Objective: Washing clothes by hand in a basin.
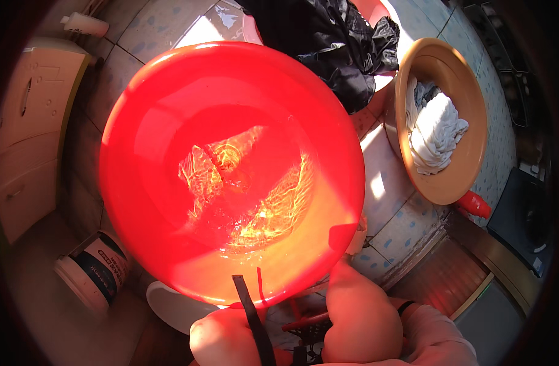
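A large red basin [169, 122] fills the middle of the head view, with clear, rippling water [273, 213] in its bottom catching sunlight. My left hand is not in view. A patch of bare skin [357, 236] shows beside the basin's right rim, partly covered by it; I cannot tell whether it is my right hand or a foot. Bent bare limbs [361, 311] come up from the lower edge close to the rim, one beside pale cloth [438, 335]. A black strap [252, 314] hangs in front of the basin's near rim.
A tan basin [477, 134] at right holds white cloth [437, 134]; a red bottle [474, 204] lies beside it. Black fabric [328, 43] drapes over a pink tub behind. A white bucket [96, 271], a pale basin [172, 305] and a cabinet [35, 122] stand at left.
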Available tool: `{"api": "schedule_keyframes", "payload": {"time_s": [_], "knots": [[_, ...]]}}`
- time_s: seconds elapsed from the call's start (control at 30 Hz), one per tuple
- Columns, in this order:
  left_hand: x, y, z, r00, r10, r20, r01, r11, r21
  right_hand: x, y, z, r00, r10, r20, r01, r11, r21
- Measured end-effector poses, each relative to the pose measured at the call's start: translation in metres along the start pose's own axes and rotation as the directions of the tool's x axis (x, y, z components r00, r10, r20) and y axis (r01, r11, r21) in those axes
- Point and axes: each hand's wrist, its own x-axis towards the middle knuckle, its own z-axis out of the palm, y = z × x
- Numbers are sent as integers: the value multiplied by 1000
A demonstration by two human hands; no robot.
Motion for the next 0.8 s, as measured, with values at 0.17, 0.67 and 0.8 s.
{"api": "schedule_keyframes", "payload": {"time_s": [0.17, 0.67, 0.8], "knots": [[29, 33, -1, 988, 147, -48, -150, 987, -62, -6, 3, -13, 976, -60, 211, 108, 969, -224], [-69, 80, 1, 829, 495, -261, -524, 850, -51, -54, -18, -62, 781, -292, 551, 496, 828, -264], [-97, 91, 5, 807, 525, -271, -555, 831, -40, -67, -20, -74, 748, -293, 595, 528, 806, -268]]}}
